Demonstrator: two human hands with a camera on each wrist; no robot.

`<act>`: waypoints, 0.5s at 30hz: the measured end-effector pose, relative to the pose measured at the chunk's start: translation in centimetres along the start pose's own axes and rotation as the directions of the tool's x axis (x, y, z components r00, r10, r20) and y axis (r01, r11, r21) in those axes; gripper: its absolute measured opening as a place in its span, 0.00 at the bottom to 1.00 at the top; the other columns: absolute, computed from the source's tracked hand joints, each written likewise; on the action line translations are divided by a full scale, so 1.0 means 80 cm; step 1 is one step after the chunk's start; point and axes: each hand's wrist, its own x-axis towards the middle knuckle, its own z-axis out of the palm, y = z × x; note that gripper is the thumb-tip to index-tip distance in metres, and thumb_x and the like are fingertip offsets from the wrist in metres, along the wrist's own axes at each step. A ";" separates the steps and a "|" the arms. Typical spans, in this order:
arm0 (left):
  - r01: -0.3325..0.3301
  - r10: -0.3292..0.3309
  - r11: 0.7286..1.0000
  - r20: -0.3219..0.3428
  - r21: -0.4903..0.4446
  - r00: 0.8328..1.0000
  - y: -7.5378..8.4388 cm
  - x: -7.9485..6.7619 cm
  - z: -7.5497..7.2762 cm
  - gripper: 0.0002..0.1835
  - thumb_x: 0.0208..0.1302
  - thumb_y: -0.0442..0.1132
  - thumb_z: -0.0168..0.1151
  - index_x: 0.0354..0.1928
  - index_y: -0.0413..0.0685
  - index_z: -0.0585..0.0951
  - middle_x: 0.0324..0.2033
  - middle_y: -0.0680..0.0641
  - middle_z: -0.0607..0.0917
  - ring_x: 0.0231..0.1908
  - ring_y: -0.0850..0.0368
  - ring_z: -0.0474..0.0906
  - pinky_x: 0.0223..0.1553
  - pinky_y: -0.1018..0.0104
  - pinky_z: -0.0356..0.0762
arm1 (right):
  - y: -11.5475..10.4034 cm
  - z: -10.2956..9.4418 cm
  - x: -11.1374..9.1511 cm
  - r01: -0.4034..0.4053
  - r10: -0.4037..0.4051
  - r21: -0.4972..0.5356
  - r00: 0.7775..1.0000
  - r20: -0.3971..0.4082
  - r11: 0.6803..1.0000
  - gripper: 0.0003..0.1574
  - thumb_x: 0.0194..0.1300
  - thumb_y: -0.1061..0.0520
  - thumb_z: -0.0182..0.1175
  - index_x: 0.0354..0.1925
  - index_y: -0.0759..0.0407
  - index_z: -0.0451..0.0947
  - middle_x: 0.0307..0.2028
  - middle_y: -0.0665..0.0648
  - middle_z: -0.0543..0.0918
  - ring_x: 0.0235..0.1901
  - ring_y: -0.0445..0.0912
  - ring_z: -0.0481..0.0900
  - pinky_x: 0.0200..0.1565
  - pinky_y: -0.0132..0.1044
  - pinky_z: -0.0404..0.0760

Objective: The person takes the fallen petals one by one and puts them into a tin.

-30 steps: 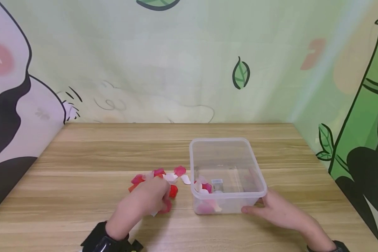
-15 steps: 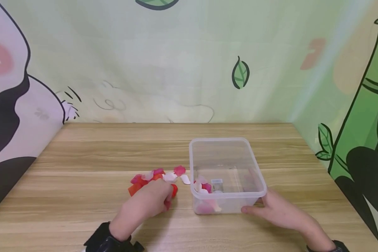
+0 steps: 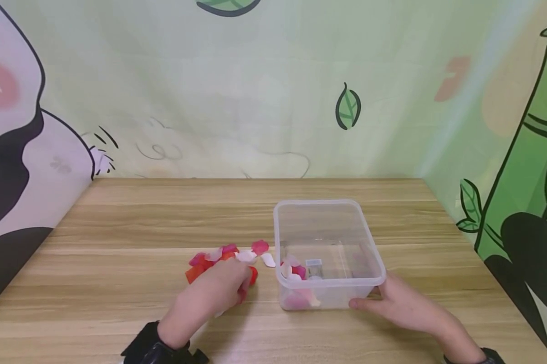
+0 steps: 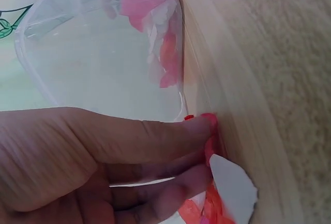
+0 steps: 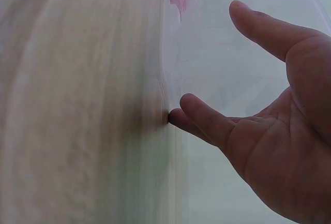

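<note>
My left hand (image 3: 223,283) is low over a loose pile of red, pink and white flower petals (image 3: 194,273) on the table. In the left wrist view its thumb and fingertips pinch a red petal (image 4: 211,146), and a white petal (image 4: 234,187) lies right beside the fingertips. To the right stands a clear plastic box (image 3: 330,281) without a lid. Several pink, white and red petals (image 4: 146,1) lie inside it. My right hand (image 3: 405,303) rests against the box's near right corner, its thumb and fingers extended along the walls.
The wooden tabletop (image 3: 173,207) reaches back to a green printed backdrop (image 3: 255,101). A pink petal (image 3: 260,246) and a white petal (image 3: 268,260) lie between the pile and the box. A small pale label (image 3: 314,262) shows in the box.
My left hand has shifted slightly right and nearer, and its fingers now cover the pink petal that showed beside them. The right hand and the box stay put.
</note>
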 end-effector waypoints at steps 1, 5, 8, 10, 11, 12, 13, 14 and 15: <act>0.005 -0.005 1.000 0.006 -0.004 1.000 0.000 0.000 0.000 0.13 0.55 0.26 0.75 0.24 0.48 0.80 0.21 0.54 0.77 0.25 0.57 0.72 0.29 0.65 0.76 | 0.000 0.000 0.000 0.003 -0.003 -0.005 1.000 0.002 1.000 0.65 0.68 0.51 0.70 0.80 0.67 0.35 0.62 0.66 0.76 0.53 0.46 0.81 0.54 0.40 0.81; -0.004 0.004 1.000 0.000 0.006 1.000 -0.001 -0.001 0.001 0.14 0.55 0.26 0.75 0.23 0.48 0.79 0.20 0.55 0.75 0.24 0.57 0.71 0.29 0.66 0.74 | 0.000 0.000 0.000 0.003 -0.003 -0.013 1.000 0.000 1.000 0.65 0.68 0.51 0.70 0.80 0.67 0.36 0.62 0.65 0.76 0.54 0.46 0.80 0.54 0.40 0.81; -0.023 0.024 0.999 -0.023 0.024 0.999 -0.002 -0.001 0.003 0.16 0.55 0.25 0.74 0.20 0.49 0.78 0.19 0.55 0.74 0.24 0.58 0.70 0.27 0.67 0.73 | 0.001 0.000 0.000 -0.002 0.002 -0.016 1.000 -0.002 1.000 0.64 0.68 0.51 0.70 0.80 0.67 0.37 0.62 0.65 0.76 0.54 0.46 0.81 0.54 0.40 0.81; -0.030 0.031 0.999 -0.033 0.031 0.999 -0.002 -0.001 0.004 0.17 0.55 0.24 0.73 0.19 0.50 0.78 0.18 0.56 0.73 0.23 0.58 0.70 0.27 0.68 0.72 | 0.002 0.000 0.000 -0.012 0.012 -0.018 1.000 -0.004 1.000 0.65 0.67 0.51 0.71 0.80 0.67 0.37 0.62 0.65 0.76 0.53 0.46 0.81 0.54 0.40 0.81; -0.036 0.037 0.999 -0.040 0.038 0.999 -0.002 -0.001 0.004 0.18 0.55 0.23 0.72 0.18 0.50 0.77 0.17 0.56 0.73 0.23 0.58 0.69 0.27 0.68 0.71 | 0.002 0.000 0.000 -0.015 0.015 -0.020 1.000 -0.007 1.000 0.65 0.67 0.51 0.71 0.80 0.67 0.38 0.62 0.64 0.76 0.53 0.46 0.81 0.54 0.40 0.81; -0.041 0.043 0.998 -0.044 0.046 0.998 -0.002 -0.001 0.004 0.18 0.55 0.23 0.72 0.17 0.50 0.77 0.17 0.56 0.73 0.23 0.58 0.69 0.26 0.68 0.71 | 0.002 0.000 0.000 -0.018 0.018 -0.020 1.000 -0.009 1.000 0.65 0.67 0.51 0.71 0.80 0.67 0.38 0.61 0.64 0.76 0.53 0.46 0.81 0.54 0.40 0.81; -0.037 0.039 0.998 -0.041 0.044 0.998 -0.001 0.000 0.004 0.18 0.56 0.23 0.71 0.17 0.50 0.77 0.17 0.56 0.73 0.22 0.59 0.69 0.26 0.68 0.71 | 0.002 0.000 0.000 -0.020 0.020 -0.019 1.000 -0.011 1.000 0.65 0.66 0.51 0.72 0.80 0.67 0.39 0.61 0.64 0.77 0.53 0.46 0.81 0.54 0.40 0.81; -0.031 0.033 0.999 -0.039 0.041 0.999 -0.001 0.000 0.003 0.18 0.56 0.23 0.71 0.17 0.50 0.77 0.16 0.56 0.72 0.22 0.59 0.69 0.26 0.68 0.71 | 0.002 0.000 0.000 -0.019 0.019 -0.020 1.000 -0.012 1.000 0.65 0.66 0.50 0.71 0.80 0.67 0.38 0.61 0.64 0.77 0.53 0.46 0.81 0.54 0.40 0.81; -0.024 0.025 0.999 -0.037 0.035 0.999 0.000 0.000 0.003 0.19 0.57 0.23 0.71 0.18 0.50 0.77 0.16 0.55 0.72 0.22 0.59 0.69 0.26 0.69 0.70 | 0.002 0.000 -0.001 -0.014 0.014 -0.021 1.000 -0.010 1.000 0.65 0.67 0.50 0.71 0.80 0.67 0.38 0.61 0.64 0.77 0.53 0.46 0.81 0.54 0.40 0.81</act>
